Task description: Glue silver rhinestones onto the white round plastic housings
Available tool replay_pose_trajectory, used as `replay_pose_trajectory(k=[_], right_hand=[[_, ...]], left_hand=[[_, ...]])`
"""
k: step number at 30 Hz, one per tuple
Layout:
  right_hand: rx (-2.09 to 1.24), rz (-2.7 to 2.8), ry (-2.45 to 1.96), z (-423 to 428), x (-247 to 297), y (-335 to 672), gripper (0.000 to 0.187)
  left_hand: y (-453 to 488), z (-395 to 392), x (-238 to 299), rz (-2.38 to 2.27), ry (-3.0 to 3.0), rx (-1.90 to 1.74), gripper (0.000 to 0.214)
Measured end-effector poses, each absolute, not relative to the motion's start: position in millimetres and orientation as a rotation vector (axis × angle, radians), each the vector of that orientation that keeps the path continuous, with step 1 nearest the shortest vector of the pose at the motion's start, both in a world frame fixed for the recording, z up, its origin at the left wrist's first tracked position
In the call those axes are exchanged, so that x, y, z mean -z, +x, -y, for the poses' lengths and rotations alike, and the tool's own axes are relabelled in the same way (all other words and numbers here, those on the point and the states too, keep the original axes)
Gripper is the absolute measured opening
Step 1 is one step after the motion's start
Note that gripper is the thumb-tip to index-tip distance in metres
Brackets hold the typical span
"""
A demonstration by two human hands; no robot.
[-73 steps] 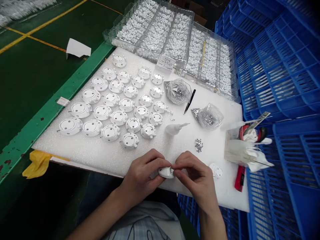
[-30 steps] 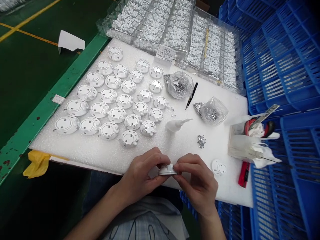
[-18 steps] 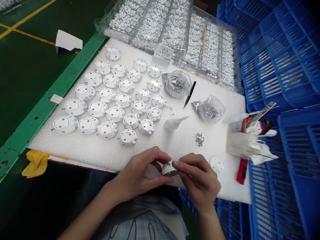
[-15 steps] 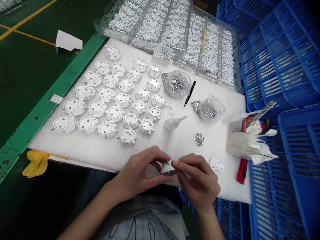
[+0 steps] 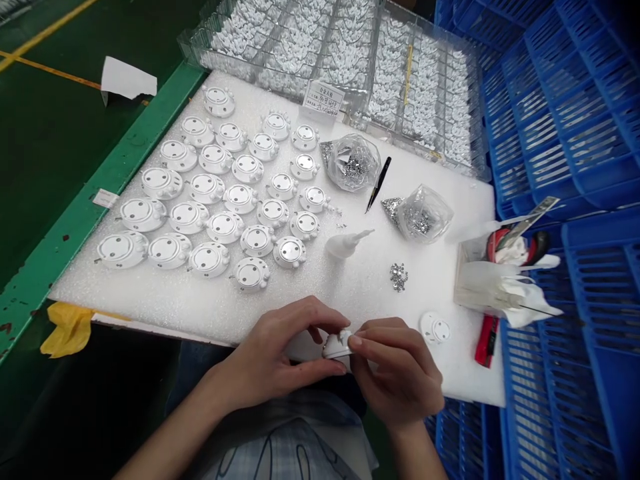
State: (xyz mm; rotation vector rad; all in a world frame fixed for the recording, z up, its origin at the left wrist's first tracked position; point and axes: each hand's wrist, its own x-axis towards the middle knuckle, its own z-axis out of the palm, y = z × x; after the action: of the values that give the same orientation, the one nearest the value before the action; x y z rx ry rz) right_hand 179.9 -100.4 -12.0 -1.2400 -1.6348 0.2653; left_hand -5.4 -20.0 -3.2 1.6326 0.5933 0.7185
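Between my two hands, at the front edge of the white foam sheet point(image 5: 320, 287), is a small round white part point(image 5: 336, 344). My left hand point(image 5: 285, 350) grips its left side with thumb and fingers. From the right, the thumb and fingertips of my right hand point(image 5: 395, 367) pinch its edge; any small piece under those fingertips is hidden. Several similar white discs point(image 5: 207, 259), each with a rim line and two dark dots, stand in rows at left. One flatter white disc point(image 5: 434, 328) lies right of my right hand.
A white squeeze bottle point(image 5: 345, 245), silvery bits point(image 5: 399, 277), black tweezers point(image 5: 379, 183) and plastic bags of metal bits point(image 5: 354, 162) point(image 5: 425, 215) lie ahead. Clear trays point(image 5: 300, 50) stand behind. At right are a tool holder point(image 5: 480, 283), a red cutter point(image 5: 486, 341) and blue crates point(image 5: 565, 133).
The white part has been turned in my hands, so its side and a knob on top now show more. Both hands keep hold. The whole view has shifted slightly.
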Motion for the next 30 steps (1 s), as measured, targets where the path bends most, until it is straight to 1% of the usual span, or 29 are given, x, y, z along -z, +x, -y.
replay_pose_trajectory(k=[4, 10, 16, 26, 30], right_hand=[[-0.281, 1.62, -1.238, 100.1, 13.0, 179.5, 0.055], [-0.273, 1.621, -1.235, 99.6, 13.1, 179.3, 0.05], [-0.355, 1.54, -1.163, 93.7, 12.6, 178.3, 0.047], [-0.27, 1.575, -1.188, 93.6, 9.3, 176.6, 0.046], [-0.298, 1.562, -1.168, 92.1, 9.1, 176.7, 0.041]], left_hand=[[-5.9, 20.2, 3.2, -0.596, 1.633, -0.706, 0.025], [-6.0, 21.3, 5.7, -0.58, 1.609, -0.728, 0.028], [-4.5, 19.1, 2.0, -0.58, 1.531, -0.732, 0.024], [-4.9, 19.8, 3.0, -0.574, 1.526, -0.708, 0.026], [-3.7, 20.5, 2.5, -0.593, 1.517, -0.713, 0.029]])
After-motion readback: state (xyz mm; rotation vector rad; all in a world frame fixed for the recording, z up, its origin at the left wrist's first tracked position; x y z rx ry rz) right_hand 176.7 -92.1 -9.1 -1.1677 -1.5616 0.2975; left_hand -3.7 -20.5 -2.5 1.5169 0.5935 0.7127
